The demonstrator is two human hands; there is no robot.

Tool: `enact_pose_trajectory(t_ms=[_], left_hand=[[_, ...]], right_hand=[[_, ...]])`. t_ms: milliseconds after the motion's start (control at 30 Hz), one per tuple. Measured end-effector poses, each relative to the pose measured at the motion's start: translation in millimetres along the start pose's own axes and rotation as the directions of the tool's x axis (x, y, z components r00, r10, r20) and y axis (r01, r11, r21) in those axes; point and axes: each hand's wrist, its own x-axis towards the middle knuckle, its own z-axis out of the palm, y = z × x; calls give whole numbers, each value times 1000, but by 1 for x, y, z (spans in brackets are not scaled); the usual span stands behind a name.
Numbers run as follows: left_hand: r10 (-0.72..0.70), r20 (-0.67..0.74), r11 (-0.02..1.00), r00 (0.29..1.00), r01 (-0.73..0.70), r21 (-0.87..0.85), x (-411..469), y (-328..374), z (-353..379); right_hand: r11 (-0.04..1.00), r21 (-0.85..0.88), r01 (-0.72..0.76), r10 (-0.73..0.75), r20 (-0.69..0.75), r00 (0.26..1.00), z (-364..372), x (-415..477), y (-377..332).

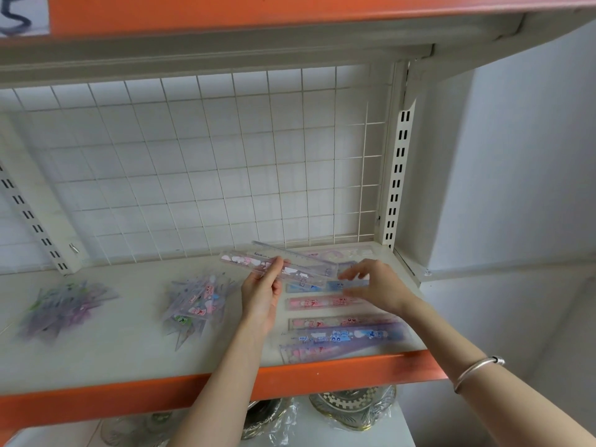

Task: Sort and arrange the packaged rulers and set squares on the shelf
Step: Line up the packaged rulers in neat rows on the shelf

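Lying across the shelf (135,356), a row of packaged rulers (342,321) is seen at its right end, near the orange front edge. A bundle of clear rulers (283,269) with pink prints is pinched in the left hand (261,291), just behind that row. The right hand (374,285) is spread open, fingertips on a blue ruler (322,286), nothing gripped. Two heaps of packaged set squares (196,301) (64,308) are seen left of the rulers. Print on the packs cannot be read.
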Motion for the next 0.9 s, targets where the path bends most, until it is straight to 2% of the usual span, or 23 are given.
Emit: enact_pose_trajectory(t_ms=[67, 133, 333, 467, 700, 833, 900], left_hand=[[-14, 20, 1000, 1000, 14, -4, 0, 0, 0], [-26, 8, 999, 1000, 26, -32, 0, 1, 0], [-28, -16, 999, 999, 28, -29, 2, 0, -2], [-30, -5, 1000, 1000, 30, -6, 3, -3, -2], [-32, 62, 998, 998, 29, 50, 2, -3, -1], [-9, 87, 991, 996, -3, 135, 3, -7, -3], [5, 96, 982, 995, -23, 189, 3, -8, -3]], right_hand=[[989, 133, 57, -43, -104, 994, 3, 3, -12], [975, 199, 103, -81, -118, 990, 6, 5, -23], [960, 214, 178, -160, -97, 982, 16, 9, -40], [966, 160, 202, -186, -108, 977, 21, 14, -42], [951, -92, 295, -305, -135, 943, 25, 18, -44], [927, -268, 263, -287, -54, 956, 26, 18, -43], [922, -308, 235, -265, -58, 963, 25, 18, -43]])
